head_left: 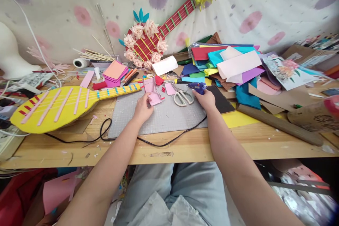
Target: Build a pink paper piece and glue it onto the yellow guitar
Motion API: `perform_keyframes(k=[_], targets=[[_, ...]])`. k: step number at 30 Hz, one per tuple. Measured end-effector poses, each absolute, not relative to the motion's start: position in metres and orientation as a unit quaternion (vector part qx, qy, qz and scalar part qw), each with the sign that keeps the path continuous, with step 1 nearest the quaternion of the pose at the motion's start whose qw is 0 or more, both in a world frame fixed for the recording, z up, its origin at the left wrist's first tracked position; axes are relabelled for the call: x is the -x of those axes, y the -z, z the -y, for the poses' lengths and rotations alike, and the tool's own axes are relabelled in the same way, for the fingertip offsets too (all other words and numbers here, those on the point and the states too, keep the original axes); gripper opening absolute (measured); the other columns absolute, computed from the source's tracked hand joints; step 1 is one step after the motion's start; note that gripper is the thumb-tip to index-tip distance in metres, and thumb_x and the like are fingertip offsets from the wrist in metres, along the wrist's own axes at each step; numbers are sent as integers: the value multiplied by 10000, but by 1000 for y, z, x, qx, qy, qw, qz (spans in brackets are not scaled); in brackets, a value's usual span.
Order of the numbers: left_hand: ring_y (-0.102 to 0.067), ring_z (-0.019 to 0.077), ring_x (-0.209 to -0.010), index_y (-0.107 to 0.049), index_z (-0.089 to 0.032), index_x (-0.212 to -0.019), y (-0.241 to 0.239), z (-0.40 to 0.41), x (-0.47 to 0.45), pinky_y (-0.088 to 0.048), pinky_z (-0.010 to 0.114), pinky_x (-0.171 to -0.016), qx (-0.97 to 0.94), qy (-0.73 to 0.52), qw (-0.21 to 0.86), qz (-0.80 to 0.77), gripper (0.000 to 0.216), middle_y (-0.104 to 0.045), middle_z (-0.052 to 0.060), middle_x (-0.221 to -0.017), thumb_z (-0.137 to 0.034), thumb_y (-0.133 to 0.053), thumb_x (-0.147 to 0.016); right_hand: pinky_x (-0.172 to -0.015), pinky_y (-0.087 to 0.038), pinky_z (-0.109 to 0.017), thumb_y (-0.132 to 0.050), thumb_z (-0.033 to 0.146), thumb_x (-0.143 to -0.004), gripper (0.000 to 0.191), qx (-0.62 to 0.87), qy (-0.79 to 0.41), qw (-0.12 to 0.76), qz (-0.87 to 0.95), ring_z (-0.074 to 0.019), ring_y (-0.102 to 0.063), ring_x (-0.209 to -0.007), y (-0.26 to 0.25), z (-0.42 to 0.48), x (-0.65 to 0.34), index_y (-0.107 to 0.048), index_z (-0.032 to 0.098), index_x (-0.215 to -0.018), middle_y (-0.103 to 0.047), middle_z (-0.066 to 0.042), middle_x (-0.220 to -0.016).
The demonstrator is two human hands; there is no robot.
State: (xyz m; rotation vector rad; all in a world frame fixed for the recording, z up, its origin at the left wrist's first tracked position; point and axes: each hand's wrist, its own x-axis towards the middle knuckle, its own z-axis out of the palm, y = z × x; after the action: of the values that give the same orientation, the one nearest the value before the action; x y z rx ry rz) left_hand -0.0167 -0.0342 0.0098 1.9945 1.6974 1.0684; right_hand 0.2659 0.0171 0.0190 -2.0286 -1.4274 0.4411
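Note:
My left hand is closed at the near end of a curled pink paper strip, pinching its edge. My right hand is wrapped round a blue glue gun, whose nozzle points left; its grip is mostly hidden by the fingers. Between the hands, scissors with pale handles lie on the grey cutting mat. A small pink paper square rests just left of the scissors. A black cord runs along the near side of the mat.
A yellow cardboard lute shape lies at left. Behind the mat, a red one with paper flowers leans against the curtain. Coloured paper is heaped at back right. A brown stick lies near the right front edge.

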Motion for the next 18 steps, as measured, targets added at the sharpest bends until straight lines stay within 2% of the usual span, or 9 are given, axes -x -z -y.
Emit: perform_keyframes(k=[2,5,7,9,11,13,18], targets=[[-526,181,-853,-447,-193,-1156,-11,34,17,-442,325,-779,-689,-378,164,-597,565,-610,38,-945,-40,-508,-616,-741,-435,-419,-565,568,-657,515,767,-149,297,548,-308,-577,-897,-23,-14,-264,-603,155,-963,-640,-145,-920],[-523,183,-866,-447,-191,-1139,-11,34,17,-442,322,-769,-678,-386,168,-603,557,-614,39,-948,-36,-510,-608,-817,-403,-428,-580,511,-683,581,735,-48,368,567,-308,-506,-1017,-38,-2,-256,-504,149,-1131,-585,-161,-1059],[-521,181,-861,-450,-190,-1121,-10,33,16,-442,322,-763,-673,-390,169,-605,545,-613,39,-944,-34,-512,-603,-869,-367,-425,-472,456,-790,502,690,36,431,580,-287,-456,-1074,-50,10,-248,-452,145,-1183,-539,-177,-1123],[-522,177,-848,-454,-190,-1103,-9,33,16,-441,325,-764,-669,-393,172,-607,533,-612,35,-934,-33,-512,-598,-886,-348,-426,-372,402,-852,436,652,65,449,607,-285,-420,-1114,-58,20,-235,-438,144,-1198,-495,-193,-1166],[-525,174,-840,-455,-189,-1093,-9,32,16,-440,328,-768,-666,-395,176,-608,527,-609,33,-925,-34,-513,-593,-888,-349,-424,-341,358,-870,382,610,45,431,664,-275,-440,-1095,-59,24,-218,-470,153,-1166,-519,-172,-1118],[-529,172,-837,-456,-188,-1085,-9,32,16,-440,327,-768,-664,-396,177,-609,524,-608,33,-920,-34,-516,-588,-883,-362,-400,-369,315,-867,301,534,-15,374,758,-247,-486,-1030,-51,22,-200,-529,188,-1088,-572,-123,-1039],[-532,175,-837,-458,-198,-1054,-9,31,16,-441,334,-770,-666,-394,175,-610,498,-613,30,-914,-36,-516,-587,-891,-364,-369,-503,250,-808,270,425,-91,284,855,-234,-482,-1033,-23,4,-170,-547,173,-1063,-588,-96,-1094]])
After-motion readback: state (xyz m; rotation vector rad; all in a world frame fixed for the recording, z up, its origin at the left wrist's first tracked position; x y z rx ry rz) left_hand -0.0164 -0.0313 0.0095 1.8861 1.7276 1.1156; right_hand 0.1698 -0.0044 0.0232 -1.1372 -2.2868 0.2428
